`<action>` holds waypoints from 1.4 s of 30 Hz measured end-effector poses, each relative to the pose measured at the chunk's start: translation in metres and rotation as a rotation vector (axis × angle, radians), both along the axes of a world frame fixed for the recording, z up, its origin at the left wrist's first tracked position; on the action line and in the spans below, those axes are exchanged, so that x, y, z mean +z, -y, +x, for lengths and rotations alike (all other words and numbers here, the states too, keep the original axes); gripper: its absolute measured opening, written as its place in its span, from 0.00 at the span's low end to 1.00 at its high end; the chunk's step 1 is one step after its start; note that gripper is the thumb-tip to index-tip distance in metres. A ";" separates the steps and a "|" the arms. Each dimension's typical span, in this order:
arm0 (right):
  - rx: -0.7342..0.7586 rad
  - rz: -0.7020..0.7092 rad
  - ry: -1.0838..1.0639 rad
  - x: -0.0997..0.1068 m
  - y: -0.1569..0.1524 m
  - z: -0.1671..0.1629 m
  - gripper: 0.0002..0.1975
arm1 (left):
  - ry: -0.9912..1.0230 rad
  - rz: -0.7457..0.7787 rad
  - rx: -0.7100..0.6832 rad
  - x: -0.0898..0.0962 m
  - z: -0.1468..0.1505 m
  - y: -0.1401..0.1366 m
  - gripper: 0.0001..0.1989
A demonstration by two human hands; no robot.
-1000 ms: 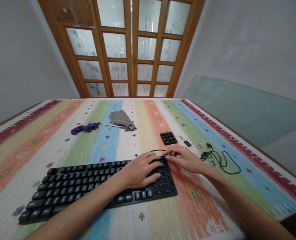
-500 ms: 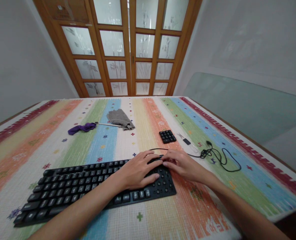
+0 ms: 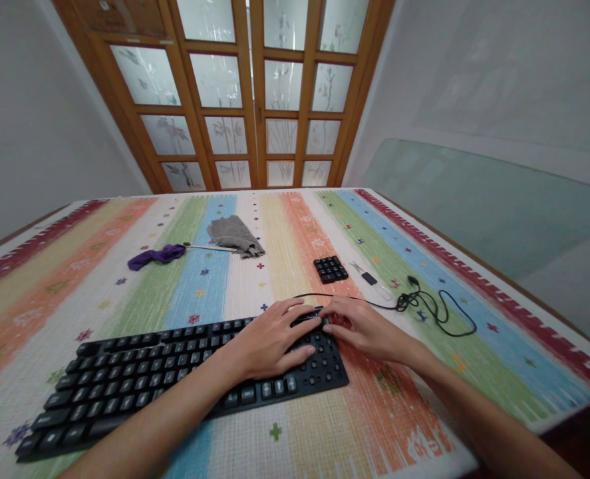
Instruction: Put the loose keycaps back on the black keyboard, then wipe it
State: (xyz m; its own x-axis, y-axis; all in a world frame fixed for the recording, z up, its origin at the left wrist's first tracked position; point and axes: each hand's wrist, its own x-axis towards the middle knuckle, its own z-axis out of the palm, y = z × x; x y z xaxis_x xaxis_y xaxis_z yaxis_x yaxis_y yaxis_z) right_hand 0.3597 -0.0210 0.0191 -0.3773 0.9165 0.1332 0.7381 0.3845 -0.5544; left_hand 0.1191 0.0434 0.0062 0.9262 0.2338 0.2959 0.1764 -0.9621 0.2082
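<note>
A black keyboard (image 3: 140,372) lies at an angle across the near part of the table. Over its right section rests my left hand (image 3: 277,339), palm down with fingers apart and thumb stretched toward the number pad. The number pad area (image 3: 324,362) shows bare switch stems without keycaps. At the keyboard's upper right corner, my right hand (image 3: 367,329) has its thumb and fingertips drawn together. Whatever lies between those fingertips is hidden. Beyond the hands, a block of loose black keycaps (image 3: 330,269) sits in neat rows on the cloth.
A small tool with a black middle and wire ends (image 3: 369,278) lies right of the keycaps. The keyboard's black cable (image 3: 437,309) is loosely coiled farther right. Farther left are a grey cloth (image 3: 235,234), a thin stick (image 3: 209,248) and a purple cloth (image 3: 157,256).
The whole view has shifted slightly. My right fingers are a little more curled at the keyboard's corner, while my left hand keeps its place on the keyboard.
</note>
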 end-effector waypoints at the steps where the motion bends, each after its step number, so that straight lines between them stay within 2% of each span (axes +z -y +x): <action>1: 0.005 0.000 0.000 0.000 0.000 0.000 0.06 | -0.003 -0.001 0.001 0.000 0.000 0.000 0.23; 10: 0.078 0.069 -0.020 0.005 0.002 -0.002 0.07 | -0.013 0.031 -0.012 -0.001 0.000 -0.001 0.24; 17: 0.093 0.085 -0.009 0.002 0.000 -0.001 0.07 | -0.017 0.029 -0.019 0.000 0.000 -0.001 0.26; 27: 0.079 0.097 0.102 0.006 0.002 -0.003 0.08 | -0.043 0.023 -0.018 0.002 0.000 -0.001 0.26; 33: 0.039 0.134 0.032 0.009 0.003 -0.003 0.06 | -0.034 0.003 -0.017 0.002 0.001 -0.001 0.27; 37: 0.002 0.100 0.015 0.007 0.001 -0.002 0.07 | -0.013 -0.006 -0.028 0.002 0.001 -0.001 0.28; 42: 0.007 -0.049 -0.101 0.002 -0.005 0.003 0.09 | -0.026 0.014 -0.021 0.001 0.001 -0.002 0.27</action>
